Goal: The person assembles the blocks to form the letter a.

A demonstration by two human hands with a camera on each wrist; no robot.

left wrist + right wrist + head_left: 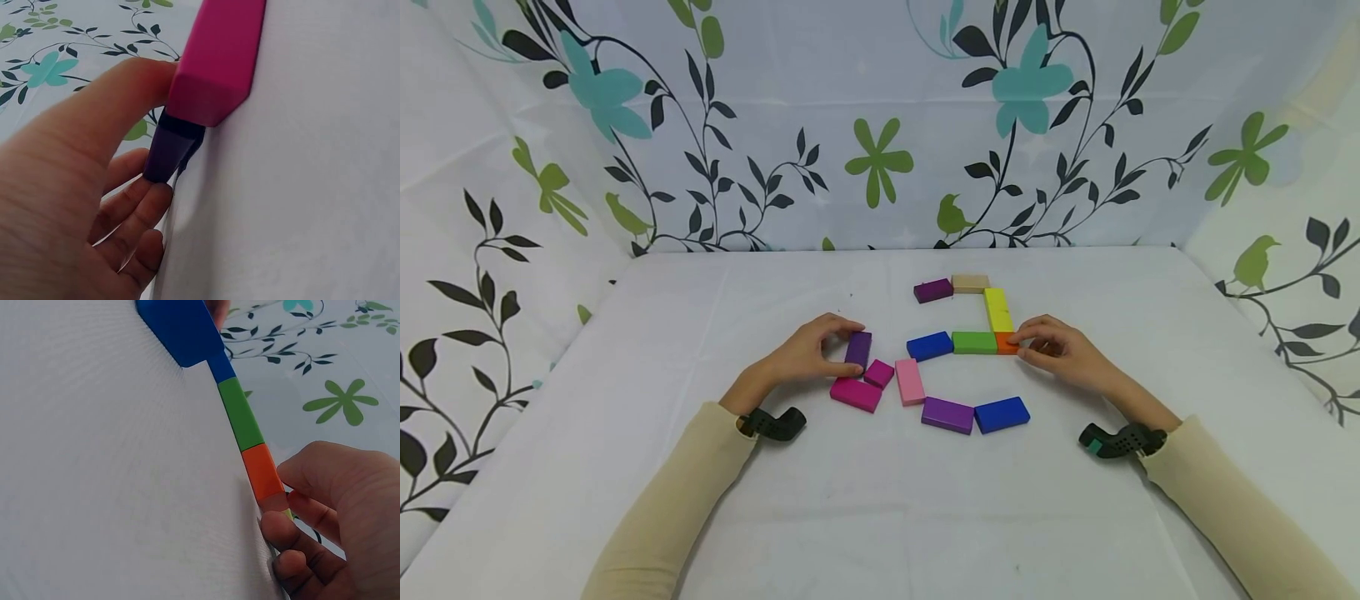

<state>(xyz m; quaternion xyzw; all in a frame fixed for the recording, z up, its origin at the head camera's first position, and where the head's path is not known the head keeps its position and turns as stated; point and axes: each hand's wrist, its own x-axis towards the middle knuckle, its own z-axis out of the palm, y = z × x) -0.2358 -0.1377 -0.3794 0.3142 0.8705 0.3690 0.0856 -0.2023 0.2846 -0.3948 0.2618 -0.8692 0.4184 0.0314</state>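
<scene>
- what's lying just beyond the bigger magenta block (855, 395)?
- the purple block (858, 350), its long axis running roughly near to far; the left hand (805, 350), nearer, is pinching its ends.
- and the right hand (1063, 354)?
- pinching the orange block (1003, 343), well rightward.

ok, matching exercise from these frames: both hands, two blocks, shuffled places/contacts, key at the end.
Column 1
1. Left hand
2. Right hand
3. Green block
4. Yellow block

Column 2
A. Between the tan block and the orange block
B. Holding a dark purple block
C. Between the far blue block and the orange block
D. Touching the orange block

Pairs: 1-B, 2-D, 3-C, 4-A
</scene>
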